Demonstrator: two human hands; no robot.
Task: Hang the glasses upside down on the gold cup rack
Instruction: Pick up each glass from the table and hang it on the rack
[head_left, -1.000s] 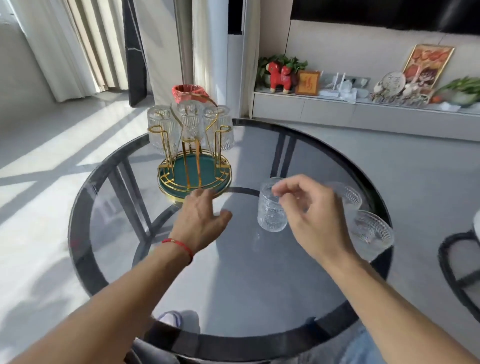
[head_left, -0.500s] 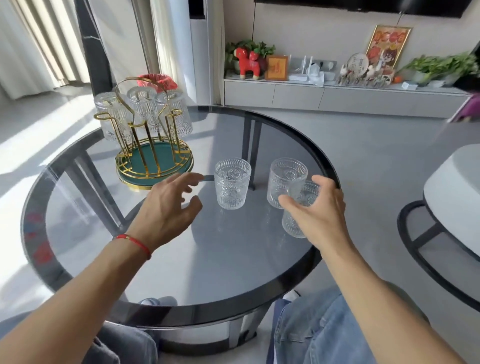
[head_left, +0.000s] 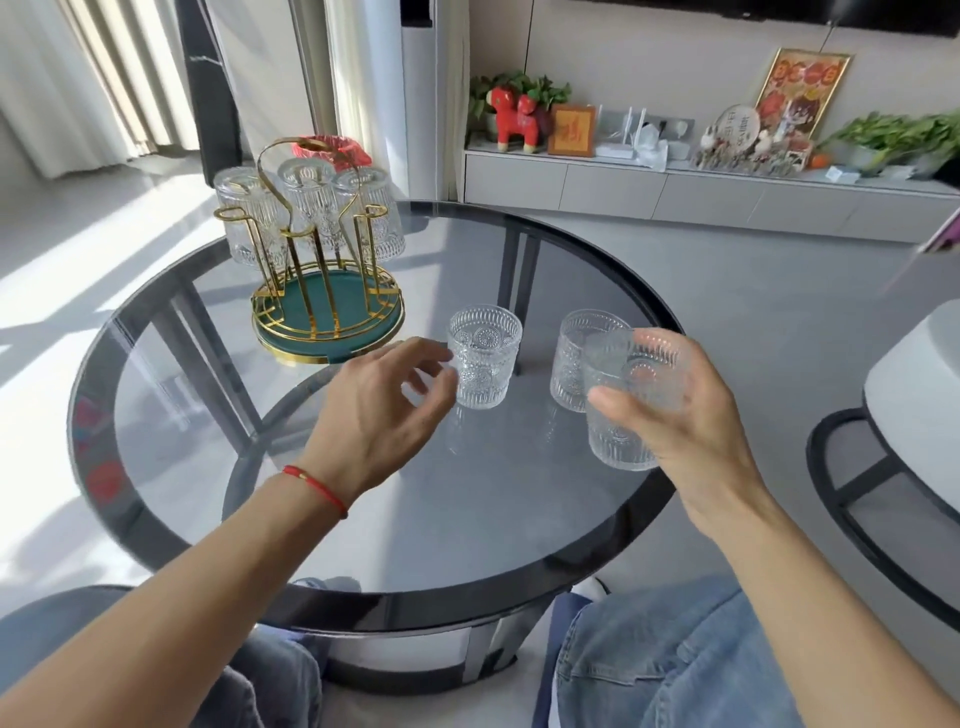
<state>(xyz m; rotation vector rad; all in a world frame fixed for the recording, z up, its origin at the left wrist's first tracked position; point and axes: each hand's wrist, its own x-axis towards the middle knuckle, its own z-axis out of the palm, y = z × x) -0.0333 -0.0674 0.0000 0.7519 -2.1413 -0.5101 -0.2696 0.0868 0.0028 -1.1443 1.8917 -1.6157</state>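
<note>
Glasses first: three of them already hang mouth-down on the far pegs of the gold rack (head_left: 327, 291), which sits at the back left of the round glass table (head_left: 363, 519). Three more are on my side. The right hand (head_left: 691, 431) is wrapped around one glass (head_left: 631, 400) near the table's right edge, thumb across the front, fingers behind. It looks lifted just off the top, though I can't swear to it. It's upright, mouth up, long axis roughly vertical with a slight tilt. Just behind it stands another glass (head_left: 576, 358), also mouth up. The left hand (head_left: 384, 415) is open, fingers spread, right beside the middle glass (head_left: 484, 356); whether the fingertips touch it, can't tell.

For doing this bit well, I'd say grab around the ribbed wall near the base, not the rim, so the mouth stays free. Then flip it fully before it reaches the rack and lower it straight down over one of the bare near pegs. Come in from the front so it doesn't knock the hung ones.
</note>
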